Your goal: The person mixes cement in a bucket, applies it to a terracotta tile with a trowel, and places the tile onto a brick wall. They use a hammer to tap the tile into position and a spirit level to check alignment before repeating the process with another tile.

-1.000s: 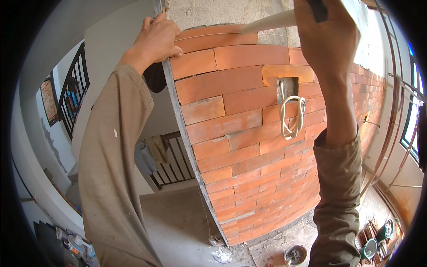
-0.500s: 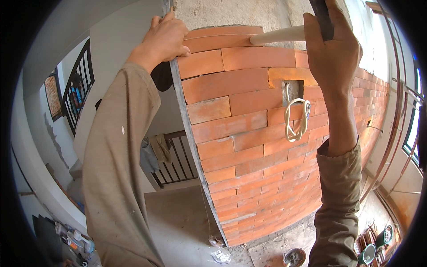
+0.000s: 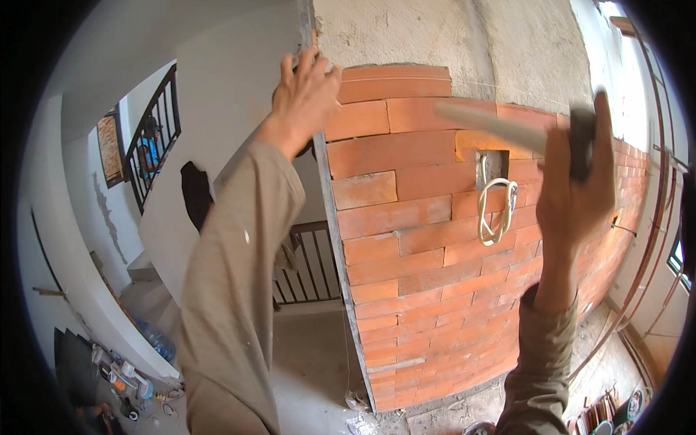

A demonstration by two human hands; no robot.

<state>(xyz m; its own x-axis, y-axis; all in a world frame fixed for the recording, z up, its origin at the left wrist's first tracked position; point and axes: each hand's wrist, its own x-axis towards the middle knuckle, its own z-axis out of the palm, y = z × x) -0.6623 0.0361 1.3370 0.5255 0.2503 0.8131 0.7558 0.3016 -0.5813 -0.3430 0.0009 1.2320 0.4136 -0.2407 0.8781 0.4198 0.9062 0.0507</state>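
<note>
My left hand (image 3: 306, 98) is at the upper left corner of the brick facing (image 3: 406, 196), beside the grey edge strip (image 3: 335, 228). Its fingers are spread and bent, with the fingertips near the end of the topmost brick strip (image 3: 395, 83). My right hand (image 3: 576, 192) is wrapped round the dark head of a mallet (image 3: 500, 129), blurred by motion. The mallet's pale handle points left, in front of the upper brick courses; whether it touches them I cannot tell.
A coil of cream cable (image 3: 494, 217) hangs from a recessed box in the bricks. Bare rough plaster (image 3: 406, 32) lies above. Left of the wall is an opening with a dark railing (image 3: 312, 264). Tools and bottles (image 3: 127, 380) lie at lower left; scaffold poles (image 3: 656, 210) stand right.
The view has shifted, so the wall sits lower and further right. The mallet handle has come away from the top brick strip and dropped lower. My left hand's fingers are more spread.
</note>
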